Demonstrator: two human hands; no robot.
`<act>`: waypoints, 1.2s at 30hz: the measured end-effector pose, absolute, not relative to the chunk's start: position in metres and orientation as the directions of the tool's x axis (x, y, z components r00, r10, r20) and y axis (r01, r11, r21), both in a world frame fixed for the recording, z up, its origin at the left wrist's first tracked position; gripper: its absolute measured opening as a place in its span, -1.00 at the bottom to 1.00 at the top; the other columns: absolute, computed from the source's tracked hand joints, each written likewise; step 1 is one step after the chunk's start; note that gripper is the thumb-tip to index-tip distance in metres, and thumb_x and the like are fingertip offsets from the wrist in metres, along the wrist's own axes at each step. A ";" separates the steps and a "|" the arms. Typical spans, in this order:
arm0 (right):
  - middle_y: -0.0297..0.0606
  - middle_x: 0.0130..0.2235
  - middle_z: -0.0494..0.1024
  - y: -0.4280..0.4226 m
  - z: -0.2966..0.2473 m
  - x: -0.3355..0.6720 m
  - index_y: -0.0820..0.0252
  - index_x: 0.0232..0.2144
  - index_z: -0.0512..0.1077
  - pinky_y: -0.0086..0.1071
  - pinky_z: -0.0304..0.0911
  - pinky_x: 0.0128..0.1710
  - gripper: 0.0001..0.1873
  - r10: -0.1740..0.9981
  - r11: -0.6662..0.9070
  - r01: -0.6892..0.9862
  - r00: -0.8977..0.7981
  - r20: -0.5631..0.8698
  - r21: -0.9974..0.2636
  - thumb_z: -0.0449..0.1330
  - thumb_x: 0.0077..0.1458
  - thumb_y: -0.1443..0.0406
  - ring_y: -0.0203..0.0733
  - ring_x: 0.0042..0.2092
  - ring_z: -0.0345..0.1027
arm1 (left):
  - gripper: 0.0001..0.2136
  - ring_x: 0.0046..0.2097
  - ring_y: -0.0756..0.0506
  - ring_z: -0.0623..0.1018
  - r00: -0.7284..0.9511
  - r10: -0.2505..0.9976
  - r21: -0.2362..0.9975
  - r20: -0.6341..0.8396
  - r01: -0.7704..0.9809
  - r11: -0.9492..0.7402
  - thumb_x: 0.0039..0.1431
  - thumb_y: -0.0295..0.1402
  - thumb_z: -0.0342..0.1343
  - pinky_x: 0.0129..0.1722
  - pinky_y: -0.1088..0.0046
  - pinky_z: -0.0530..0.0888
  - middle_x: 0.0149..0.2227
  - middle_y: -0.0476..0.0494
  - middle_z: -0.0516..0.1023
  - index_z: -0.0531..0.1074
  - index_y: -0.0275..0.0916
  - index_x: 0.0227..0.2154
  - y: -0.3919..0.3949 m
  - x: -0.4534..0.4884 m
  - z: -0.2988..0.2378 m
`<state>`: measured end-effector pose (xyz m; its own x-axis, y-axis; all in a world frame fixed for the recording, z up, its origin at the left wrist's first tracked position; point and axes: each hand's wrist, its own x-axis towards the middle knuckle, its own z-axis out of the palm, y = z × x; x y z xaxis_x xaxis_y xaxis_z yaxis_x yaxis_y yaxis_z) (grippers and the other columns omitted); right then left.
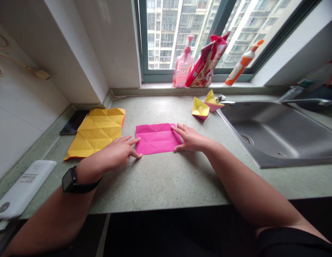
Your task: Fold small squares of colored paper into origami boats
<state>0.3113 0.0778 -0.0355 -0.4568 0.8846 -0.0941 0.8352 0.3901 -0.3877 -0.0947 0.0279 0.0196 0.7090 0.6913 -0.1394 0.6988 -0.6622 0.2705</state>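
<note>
A creased pink sheet of origami paper (157,139), folded to a rectangle, lies flat on the counter between my hands. My left hand (123,150) touches its left edge with fingertips and thumb, the fingers apart. At the right edge, my right hand (190,137) rests with fingers spread, index finger on the upper right corner and thumb by the lower one. Left of the pink paper lies a creased yellow sheet (99,130) with an orange underside. Two folded yellow-and-pink paper boats, the near one (200,108) and the far one (212,101), stand beyond my right hand.
A steel sink (283,132) is set into the counter (166,182) at right. A dark phone (73,122) lies partly under the yellow sheet. A white power bank (24,189) sits at left. A pump bottle (183,66), red bag (207,64) and orange-white bottle (242,64) line the sill.
</note>
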 end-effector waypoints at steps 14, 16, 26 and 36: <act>-0.17 0.53 0.28 0.083 -0.012 0.340 -0.16 0.51 0.25 0.21 0.08 0.53 0.02 0.888 0.393 0.778 -0.459 -0.016 -0.490 0.43 0.11 -0.20 0.28 0.55 0.08 | -0.64 0.04 -0.22 0.67 0.685 0.715 0.208 0.138 0.686 -0.697 0.26 -0.57 0.05 0.08 0.19 0.61 0.12 -0.10 0.70 0.73 -0.10 -0.20 0.016 -0.074 0.046; -0.16 0.43 0.44 0.087 -0.013 0.327 -0.14 0.44 0.36 0.18 0.18 0.49 -0.28 0.920 0.378 0.764 -0.372 0.122 -0.523 0.25 0.34 -0.13 0.18 0.46 0.28 | -0.68 0.02 -0.21 0.65 0.656 0.714 0.207 0.246 0.684 -0.700 0.35 -0.53 0.04 0.05 0.21 0.59 0.07 -0.16 0.70 0.69 -0.15 -0.08 0.014 -0.062 0.050; -0.02 0.21 0.58 0.109 -0.039 0.283 0.07 0.09 0.61 0.08 0.24 0.41 -0.66 0.897 0.438 0.737 -0.325 0.299 -0.514 0.14 0.42 0.17 0.11 0.31 0.41 | -0.87 -0.31 -0.06 0.55 0.792 0.605 0.298 0.088 0.558 -0.774 0.40 -0.45 0.16 -0.34 0.43 0.34 -0.23 -0.10 0.61 0.61 -0.19 -0.23 0.010 -0.033 0.019; -0.17 -0.04 0.67 0.103 -0.027 0.286 0.05 -0.36 0.49 -0.04 0.39 0.16 -0.93 0.907 0.420 0.580 -0.250 0.338 -0.698 0.30 0.16 0.23 0.04 0.06 0.53 | -0.78 -0.28 -0.06 0.55 0.773 0.622 0.319 0.125 0.562 -0.763 0.47 -0.44 0.10 -0.27 0.43 0.40 -0.19 -0.11 0.60 0.67 -0.14 -0.13 0.015 -0.034 0.018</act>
